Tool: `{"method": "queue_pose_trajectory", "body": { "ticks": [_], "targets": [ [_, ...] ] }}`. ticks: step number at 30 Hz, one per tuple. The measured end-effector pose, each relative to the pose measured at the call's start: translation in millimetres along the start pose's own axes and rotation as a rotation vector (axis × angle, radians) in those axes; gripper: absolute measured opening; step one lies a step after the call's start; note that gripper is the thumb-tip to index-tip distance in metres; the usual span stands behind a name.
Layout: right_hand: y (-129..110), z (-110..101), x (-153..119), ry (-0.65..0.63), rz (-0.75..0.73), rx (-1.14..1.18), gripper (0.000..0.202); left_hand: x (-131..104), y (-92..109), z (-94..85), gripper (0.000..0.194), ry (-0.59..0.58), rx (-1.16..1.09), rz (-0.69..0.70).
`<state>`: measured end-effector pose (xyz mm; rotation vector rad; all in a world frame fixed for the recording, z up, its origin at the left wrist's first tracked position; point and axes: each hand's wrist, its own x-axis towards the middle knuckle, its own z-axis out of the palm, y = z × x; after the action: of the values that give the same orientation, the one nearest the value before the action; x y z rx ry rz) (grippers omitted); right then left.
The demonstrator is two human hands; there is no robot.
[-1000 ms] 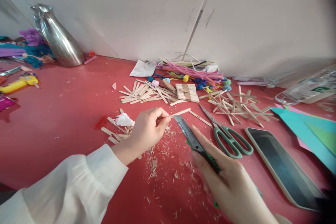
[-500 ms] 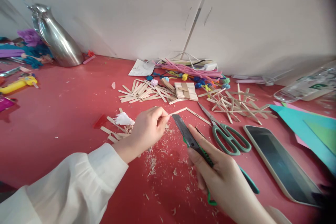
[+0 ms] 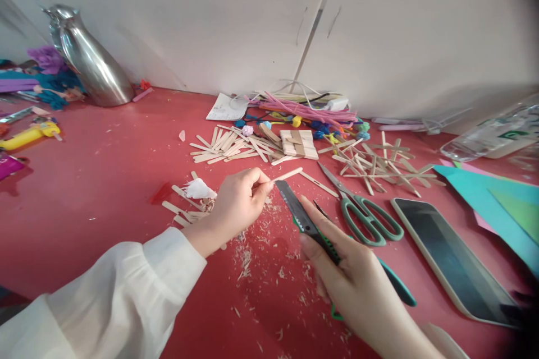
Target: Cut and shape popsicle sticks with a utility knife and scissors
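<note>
My left hand (image 3: 242, 199) pinches one end of a wooden craft stick (image 3: 288, 174), which points up to the right. My right hand (image 3: 341, 263) is wrapped round a utility knife (image 3: 309, 227), its blade out and its tip close by the held stick. A second stick (image 3: 319, 184) with a small slot lies just right of the held one. Wood shavings (image 3: 244, 261) are scattered on the red table (image 3: 118, 179) below the hands. Green-handled scissors (image 3: 364, 213) lie beside my right hand, partly open.
Loose sticks (image 3: 229, 146), a stick bundle (image 3: 300, 145) and a crossed-stick pile (image 3: 385, 165) lie behind the hands. A phone (image 3: 452, 261) and coloured paper (image 3: 492, 196) are at right. A steel jug (image 3: 95, 61) stands back left, near a yellow tool (image 3: 31, 136).
The far end of the held stick has shifted slightly up and right, apart from the slotted stick. The knife blade has moved very slightly; both hands keep their holds.
</note>
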<state>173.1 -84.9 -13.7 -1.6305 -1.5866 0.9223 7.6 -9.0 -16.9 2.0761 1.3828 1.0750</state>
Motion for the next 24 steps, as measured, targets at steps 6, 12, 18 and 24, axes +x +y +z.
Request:
{"method": "queue_pose_trajectory", "body": {
  "ticks": [6,12,18,24],
  "targets": [
    [-1.8,-7.0,2.0,0.051,-0.194,-0.207,0.051,1.7,-2.2,-0.9,0.018,0.014,0.034,0.014],
    [-4.1,-6.9,1.2,0.024,-0.088,-0.076,0.051,1.5,-4.3,-1.1,0.019,0.009,-0.003,-0.025],
    [-5.0,-7.1,0.9,0.024,-0.076,-0.057,0.052,1.1,-4.5,-0.2,0.019,0.018,0.025,-0.001],
    [-6.4,-7.1,0.6,0.006,0.011,0.016,0.053,0.3,-6.0,1.3,0.017,0.047,0.125,0.091]
  ]
}}
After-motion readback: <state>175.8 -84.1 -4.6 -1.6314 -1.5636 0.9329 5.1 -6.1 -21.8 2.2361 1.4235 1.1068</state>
